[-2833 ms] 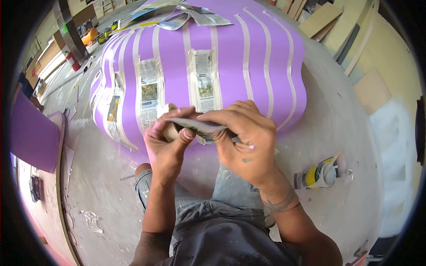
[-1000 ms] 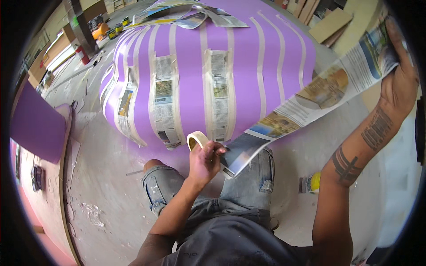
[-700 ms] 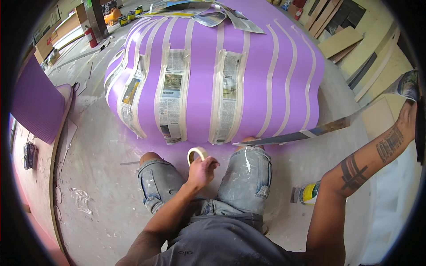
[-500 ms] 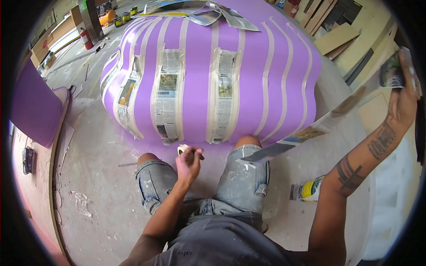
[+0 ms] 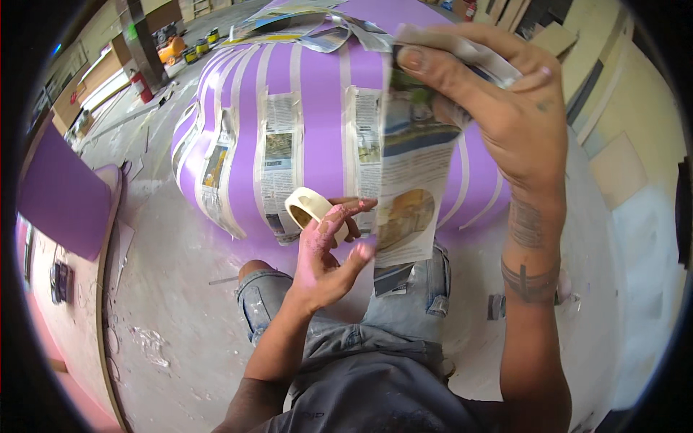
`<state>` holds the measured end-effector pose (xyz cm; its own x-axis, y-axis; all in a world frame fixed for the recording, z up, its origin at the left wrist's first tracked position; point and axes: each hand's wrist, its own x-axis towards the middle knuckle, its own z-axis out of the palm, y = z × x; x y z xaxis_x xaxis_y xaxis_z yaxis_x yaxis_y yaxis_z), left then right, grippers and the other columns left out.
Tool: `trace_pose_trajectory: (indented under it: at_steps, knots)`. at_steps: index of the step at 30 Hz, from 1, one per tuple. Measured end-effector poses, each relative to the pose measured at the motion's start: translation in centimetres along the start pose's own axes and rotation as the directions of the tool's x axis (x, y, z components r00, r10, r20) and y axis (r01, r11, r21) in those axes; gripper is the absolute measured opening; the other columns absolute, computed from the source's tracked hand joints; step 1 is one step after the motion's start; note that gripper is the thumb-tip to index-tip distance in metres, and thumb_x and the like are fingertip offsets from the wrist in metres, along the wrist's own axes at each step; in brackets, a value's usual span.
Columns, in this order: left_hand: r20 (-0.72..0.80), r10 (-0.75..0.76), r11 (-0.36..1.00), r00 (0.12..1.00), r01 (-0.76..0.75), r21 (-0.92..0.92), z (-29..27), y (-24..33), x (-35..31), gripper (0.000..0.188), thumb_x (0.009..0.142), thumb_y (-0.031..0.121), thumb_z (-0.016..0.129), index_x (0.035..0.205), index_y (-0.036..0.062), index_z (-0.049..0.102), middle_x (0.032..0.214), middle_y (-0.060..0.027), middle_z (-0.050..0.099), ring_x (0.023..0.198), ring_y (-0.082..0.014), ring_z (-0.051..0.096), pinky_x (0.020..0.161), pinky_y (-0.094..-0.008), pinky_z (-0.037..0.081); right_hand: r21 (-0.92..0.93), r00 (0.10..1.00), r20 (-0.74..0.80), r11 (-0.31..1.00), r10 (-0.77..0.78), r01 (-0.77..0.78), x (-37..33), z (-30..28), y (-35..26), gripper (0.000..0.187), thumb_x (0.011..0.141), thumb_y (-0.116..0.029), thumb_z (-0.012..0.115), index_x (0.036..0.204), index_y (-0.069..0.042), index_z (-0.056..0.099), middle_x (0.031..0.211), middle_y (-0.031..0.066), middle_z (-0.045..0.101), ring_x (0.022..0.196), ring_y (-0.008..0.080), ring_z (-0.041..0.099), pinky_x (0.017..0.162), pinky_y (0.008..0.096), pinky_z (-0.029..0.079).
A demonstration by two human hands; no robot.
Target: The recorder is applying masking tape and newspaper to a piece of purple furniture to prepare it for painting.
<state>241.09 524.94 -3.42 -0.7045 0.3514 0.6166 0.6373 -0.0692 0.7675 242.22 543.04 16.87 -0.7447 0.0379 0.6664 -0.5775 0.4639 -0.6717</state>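
Observation:
My right hand (image 5: pixel 505 108) is raised in front of me, its thumb and fingers pinching the crumpled top of a newspaper strip (image 5: pixel 415 173) that hangs down. My left hand (image 5: pixel 321 270), smeared with pink, carries a roll of cream masking tape (image 5: pixel 315 198) hooked over its fingers. Its thumb and forefinger reach apart toward the strip's left edge; whether they touch it, I cannot tell. Behind both hands stands a large curved purple piece (image 5: pixel 323 137) with cream tape lines. Several bands between those lines are covered with newspaper (image 5: pixel 280 151).
Loose printed sheets (image 5: pixel 317 29) lie on top of the purple piece. A second purple curved piece (image 5: pixel 61 191) stands at left beside a pale board with a dark small object (image 5: pixel 62 281). Farther back are a red fire extinguisher (image 5: pixel 141 86) and leaning boards (image 5: pixel 559 43) at right.
My right hand has swung in from the far right, bringing the newspaper strip before me. My left hand has risen with the tape roll, its thumb and forefinger now spread toward the strip.

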Motion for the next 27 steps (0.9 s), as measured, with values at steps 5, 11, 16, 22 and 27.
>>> trace_pose_trajectory:
  at_steps: [5, 11, 16, 22, 27]
  knots:
    - [0.02, -0.321, 0.94, 0.947, 0.321, -0.115, 1.4, -2.9, -2.8, 0.028, 0.103, 0.022, 0.064, 0.114, -0.003, 0.066, 0.081, 0.0001, 0.059, 0.074, -0.0092, 0.055, 0.071, -0.0235, 0.046, 0.18, 0.985, 0.112, 0.972, 0.132, -0.151, 1.3, -1.5, 1.5, 0.016, 0.09, -0.005, 0.076, 0.105, 0.0, 0.076, 0.088, 0.0121, 0.076, 0.072, 0.0123, 0.071, 0.062, 0.0234, 0.059]
    - [-0.07, -0.081, 0.984, 0.994, 0.069, -0.163, 3.3, -4.2, -3.7, 0.034, 0.103, 0.026, 0.064, 0.122, -0.0021, 0.061, 0.09, -0.0004, 0.056, 0.082, -0.0099, 0.054, 0.075, -0.0249, 0.045, 0.106, 0.994, 0.013, 0.988, 0.107, -0.108, 1.2, -0.5, 3.0, 0.016, 0.091, -0.016, 0.078, 0.101, -0.004, 0.077, 0.085, -0.0001, 0.074, 0.073, 0.0056, 0.066, 0.062, 0.0197, 0.051]
    - [0.169, -0.274, 0.911, 0.947, 0.311, -0.269, 4.6, -7.1, -5.9, 0.02, 0.1, 0.017, 0.068, 0.108, -0.0014, 0.07, 0.096, 0.0009, 0.062, 0.085, -0.0068, 0.055, 0.079, -0.0224, 0.046, 0.111, 0.987, 0.004, 0.981, 0.162, -0.162, 1.9, 0.3, 1.7, 0.018, 0.091, -0.014, 0.078, 0.103, -0.001, 0.076, 0.089, 0.0019, 0.074, 0.077, 0.0078, 0.066, 0.066, 0.0203, 0.051]
    - [0.268, -0.471, 0.679, 0.84, 0.539, -0.498, 7.5, -10.6, -8.6, 0.022, 0.102, 0.02, 0.065, 0.102, -0.0018, 0.07, 0.086, 0.0048, 0.061, 0.084, -0.0051, 0.05, 0.078, -0.0232, 0.044, 0.148, 0.934, -0.195, 0.95, 0.3, -0.274, 3.5, 0.2, 2.7, 0.025, 0.095, -0.005, 0.07, 0.119, 0.003, 0.07, 0.106, 0.0146, 0.075, 0.093, 0.0184, 0.073, 0.08, 0.0293, 0.063]
    - [0.457, -0.489, 0.557, 0.743, 0.669, -0.492, 10.8, -10.9, -9.9, 0.033, 0.105, 0.029, 0.061, 0.103, -0.0032, 0.067, 0.086, 0.0044, 0.058, 0.084, -0.0071, 0.05, 0.078, -0.0247, 0.044, -0.096, 0.932, -0.332, 0.977, 0.147, -0.189, 3.3, -7.9, 4.6, 0.035, 0.091, -0.012, 0.077, 0.118, 0.007, 0.067, 0.115, 0.0118, 0.07, 0.107, 0.0184, 0.065, 0.094, 0.0281, 0.051]
